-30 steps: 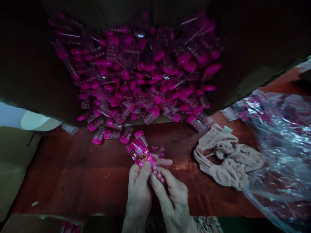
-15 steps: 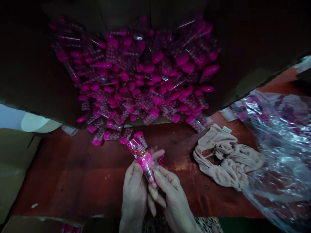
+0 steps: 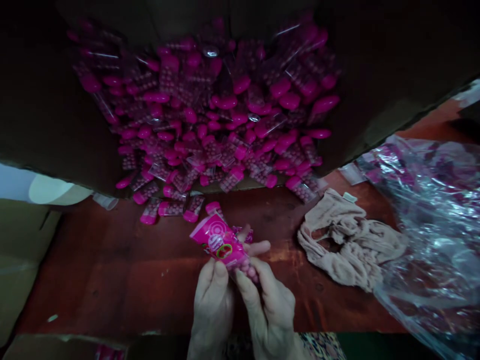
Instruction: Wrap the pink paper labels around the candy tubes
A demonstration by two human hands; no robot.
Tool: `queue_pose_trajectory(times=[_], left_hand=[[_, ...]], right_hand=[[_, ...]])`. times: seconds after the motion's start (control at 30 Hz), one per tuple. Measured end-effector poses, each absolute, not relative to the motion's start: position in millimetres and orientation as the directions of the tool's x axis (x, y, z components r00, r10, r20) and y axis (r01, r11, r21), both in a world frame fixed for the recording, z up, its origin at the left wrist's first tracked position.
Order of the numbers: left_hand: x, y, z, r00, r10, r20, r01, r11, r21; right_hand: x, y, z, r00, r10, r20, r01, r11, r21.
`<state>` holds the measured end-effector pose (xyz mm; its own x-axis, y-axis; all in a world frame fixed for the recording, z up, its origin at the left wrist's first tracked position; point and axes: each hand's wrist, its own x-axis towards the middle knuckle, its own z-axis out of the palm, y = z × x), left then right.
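Observation:
A small pink printed packet [image 3: 221,240] with pink beads at its lower end is held between both hands above the red-brown table [image 3: 131,270]. My left hand [image 3: 213,300] pinches its lower left edge with thumb and fingertips. My right hand [image 3: 264,295] grips the beaded end, with some fingers stretched out behind the packet. Just past the packet lies a pink-capped container [image 3: 213,208], partly hidden by it.
A large dark cardboard box [image 3: 375,90] lies open ahead, with many pink-capped containers [image 3: 225,102] spilling to its edge. A crumpled beige cloth [image 3: 348,240] and clear plastic wrap [image 3: 435,240] lie right. A pale bowl [image 3: 56,190] is left.
The packet has turned so that its broad printed face shows, and its beaded end has shifted right. My right hand's outstretched fingers reach further right.

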<state>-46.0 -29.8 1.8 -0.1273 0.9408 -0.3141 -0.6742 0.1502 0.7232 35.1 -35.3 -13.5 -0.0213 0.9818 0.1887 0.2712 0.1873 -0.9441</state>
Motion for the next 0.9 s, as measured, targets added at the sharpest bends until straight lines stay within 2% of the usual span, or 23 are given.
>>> queue_pose_trajectory(times=[0.07,0.17,0.3,0.43,0.6,0.73,0.9], left_hand=[[-46,-27,-2,-0.177,0.936,-0.304,-0.660,0.116,0.742],[-47,-22,-6,-0.213,0.924,-0.317,-0.636,0.115,0.763],[-48,-22,-7,-0.144,0.927,-0.346,-0.615,0.190,0.765],[-52,-28,-10,-0.115,0.903,-0.414,-0.654,0.245,0.716],[-56,-30,-10,-0.228,0.868,-0.441,-0.673,0.187,0.715],[-54,-23,-2,-0.284,0.836,-0.470,-0.649,0.192,0.736],[-57,-20,-3,-0.153,0.860,-0.486,-0.689,0.260,0.677]], right_hand=[[33,-33,-15,-0.050,0.961,0.273,0.338,0.274,-0.901],[31,-30,-17,-0.066,0.951,0.303,0.343,0.307,-0.888],[33,-29,-14,-0.082,0.983,0.165,0.263,0.181,-0.948],[36,-29,-10,-0.154,0.987,0.045,0.157,0.069,-0.985],[31,-27,-12,-0.240,0.971,-0.024,0.135,0.009,-0.991],[27,-27,-15,-0.252,0.965,0.068,0.203,0.121,-0.972],[27,-29,-13,-0.202,0.933,0.299,0.339,0.353,-0.872]])
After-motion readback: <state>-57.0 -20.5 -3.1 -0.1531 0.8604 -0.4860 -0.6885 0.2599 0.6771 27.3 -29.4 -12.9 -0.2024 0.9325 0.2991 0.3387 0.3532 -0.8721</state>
